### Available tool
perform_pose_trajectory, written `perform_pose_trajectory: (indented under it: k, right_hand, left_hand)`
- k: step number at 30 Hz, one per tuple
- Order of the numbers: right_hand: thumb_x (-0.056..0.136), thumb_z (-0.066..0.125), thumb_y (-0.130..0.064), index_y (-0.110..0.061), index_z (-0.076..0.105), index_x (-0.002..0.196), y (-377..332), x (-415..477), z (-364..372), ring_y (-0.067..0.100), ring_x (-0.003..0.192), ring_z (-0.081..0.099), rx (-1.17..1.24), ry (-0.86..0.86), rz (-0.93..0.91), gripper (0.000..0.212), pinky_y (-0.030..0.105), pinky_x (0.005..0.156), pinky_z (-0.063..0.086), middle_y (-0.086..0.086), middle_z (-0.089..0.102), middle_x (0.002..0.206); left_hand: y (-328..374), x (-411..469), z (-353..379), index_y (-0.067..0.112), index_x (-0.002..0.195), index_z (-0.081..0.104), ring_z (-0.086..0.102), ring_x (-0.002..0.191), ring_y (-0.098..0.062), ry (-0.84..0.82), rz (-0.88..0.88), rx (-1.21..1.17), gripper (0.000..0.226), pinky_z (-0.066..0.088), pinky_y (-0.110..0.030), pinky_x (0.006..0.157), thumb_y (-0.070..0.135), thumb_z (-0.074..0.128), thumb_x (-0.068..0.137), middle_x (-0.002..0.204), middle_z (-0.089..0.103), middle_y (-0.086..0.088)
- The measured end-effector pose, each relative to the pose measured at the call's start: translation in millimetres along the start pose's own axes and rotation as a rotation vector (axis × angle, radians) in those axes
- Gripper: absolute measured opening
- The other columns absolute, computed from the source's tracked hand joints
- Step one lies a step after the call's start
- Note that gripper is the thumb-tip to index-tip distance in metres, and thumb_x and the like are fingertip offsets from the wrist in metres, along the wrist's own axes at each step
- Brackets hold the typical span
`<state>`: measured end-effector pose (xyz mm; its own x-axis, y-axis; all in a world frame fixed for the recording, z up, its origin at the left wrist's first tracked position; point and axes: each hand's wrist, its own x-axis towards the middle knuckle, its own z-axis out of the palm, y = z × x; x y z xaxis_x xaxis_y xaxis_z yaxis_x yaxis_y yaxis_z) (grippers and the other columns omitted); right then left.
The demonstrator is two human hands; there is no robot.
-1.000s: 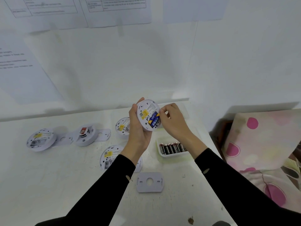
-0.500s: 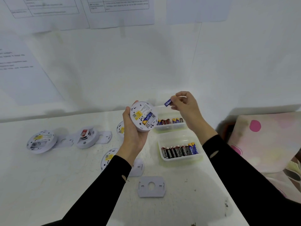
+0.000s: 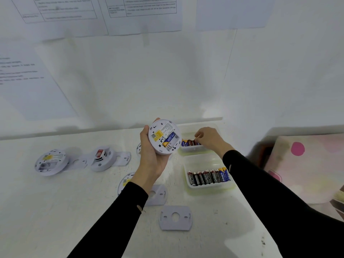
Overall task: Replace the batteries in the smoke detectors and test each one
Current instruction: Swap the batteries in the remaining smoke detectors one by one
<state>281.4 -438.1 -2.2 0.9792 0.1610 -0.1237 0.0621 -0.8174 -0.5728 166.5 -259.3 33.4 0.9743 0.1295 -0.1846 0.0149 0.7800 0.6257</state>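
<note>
Above the middle of the white table, the left hand grips a round white plastic smoke detector, back upward — one blue battery lies in its bay. Right of it, the right hand reaches into the far clear plastic tray; whether its bent fingers pinch a battery is unclear.

My left hand is raised, palm towards me, thumb and fingers curled round the rim of a smoke detector. My right hand reaches forward, knuckles up, fingers bent downward, tips hidden.
</note>
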Motion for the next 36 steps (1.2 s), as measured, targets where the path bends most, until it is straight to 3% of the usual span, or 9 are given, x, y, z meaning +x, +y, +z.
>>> perform_pose_trajectory:
  k: [3,6,12,15,17,19,24,28,36]
  right_hand:
    - [0.094,0.055,-0.012,-0.011,0.066,0.11,-11,-13,-7,0.018,0.097,0.061,0.138,0.141,-0.078,0.02,0.019,0.083,0.041,0.006,0.065,0.116]
    - [0.093,0.055,-0.011,-0.017,0.065,0.102,-38,-44,-17,0.004,0.082,0.058,0.413,0.308,-0.267,0.015,0.009,0.07,0.044,0.002,0.065,0.108]
    - [0.083,0.068,-0.015,-0.024,0.055,0.111,-66,-100,-14,0.01,0.115,0.046,0.402,0.273,-0.566,0.032,0.01,0.091,0.036,-0.008,0.05,0.123]
    - [0.079,0.07,-0.014,-0.021,0.05,0.115,-70,-108,-8,0.01,0.127,0.034,0.353,0.249,-0.588,0.041,0.004,0.097,0.027,-0.007,0.04,0.141]
    - [0.078,0.07,-0.014,-0.018,0.048,0.117,-72,-109,-5,0.012,0.131,0.033,0.372,0.224,-0.596,0.045,0.017,0.104,0.032,-0.006,0.039,0.144]
    - [0.076,0.069,-0.015,-0.017,0.045,0.12,-72,-110,-4,0.015,0.129,0.035,0.387,0.206,-0.598,0.05,0.026,0.105,0.035,-0.007,0.042,0.138]
    - [0.069,0.07,-0.011,-0.018,0.041,0.109,-76,-110,-6,0.016,0.117,0.035,0.365,0.199,-0.568,0.05,0.015,0.091,0.034,-0.005,0.041,0.131]
    - [0.062,0.065,-0.014,-0.016,0.04,0.105,-79,-108,-3,0.018,0.102,0.035,0.344,0.253,-0.581,0.05,0.016,0.079,0.034,-0.004,0.04,0.118]
    - [0.068,0.066,-0.008,-0.024,0.038,0.118,-76,-113,-6,0.016,0.113,0.037,0.391,0.168,-0.581,0.059,0.024,0.087,0.039,-0.01,0.04,0.123]
  left_hand:
    - [0,1,0,0.024,0.124,0.064,0.056,0.123,-0.034,0.002,-0.003,-0.016,0.044,0.034,-0.061,0.113,0.049,0.037,0.101,0.119,0.07,-0.009]
    - [-1,2,1,0.024,0.124,0.064,0.051,0.132,-0.038,-0.007,-0.003,-0.053,0.046,0.035,-0.06,0.112,0.05,0.036,0.1,0.124,0.067,-0.011]
    - [-3,0,9,0.02,0.132,0.057,0.057,0.114,-0.033,-0.076,0.012,-0.093,0.05,0.037,-0.055,0.109,0.047,0.029,0.1,0.12,0.067,-0.012]
    - [-4,-3,13,0.019,0.132,0.057,0.067,0.1,-0.027,-0.087,-0.006,-0.063,0.05,0.055,-0.043,0.089,0.046,0.028,0.101,0.113,0.071,-0.011]
    - [-4,-6,16,0.02,0.132,0.057,0.07,0.095,-0.024,-0.098,-0.017,-0.033,0.05,0.06,-0.038,0.08,0.047,0.029,0.101,0.112,0.071,-0.01]
    - [-4,-8,18,0.021,0.13,0.059,0.07,0.093,-0.022,-0.088,-0.015,0.0,0.049,0.06,-0.036,0.079,0.047,0.03,0.102,0.11,0.072,-0.009]
    - [-5,-8,20,0.019,0.13,0.059,0.069,0.096,-0.023,-0.045,0.005,0.035,0.047,0.059,-0.036,0.081,0.047,0.033,0.102,0.111,0.07,-0.01]
    - [-7,-10,22,0.019,0.125,0.06,0.07,0.09,-0.02,-0.053,0.016,0.07,0.044,0.059,-0.033,0.075,0.045,0.032,0.103,0.104,0.072,-0.008]
    - [-9,-11,21,0.018,0.131,0.058,0.07,0.09,-0.02,-0.021,0.014,0.068,0.047,0.06,-0.032,0.072,0.046,0.033,0.103,0.105,0.071,-0.008]
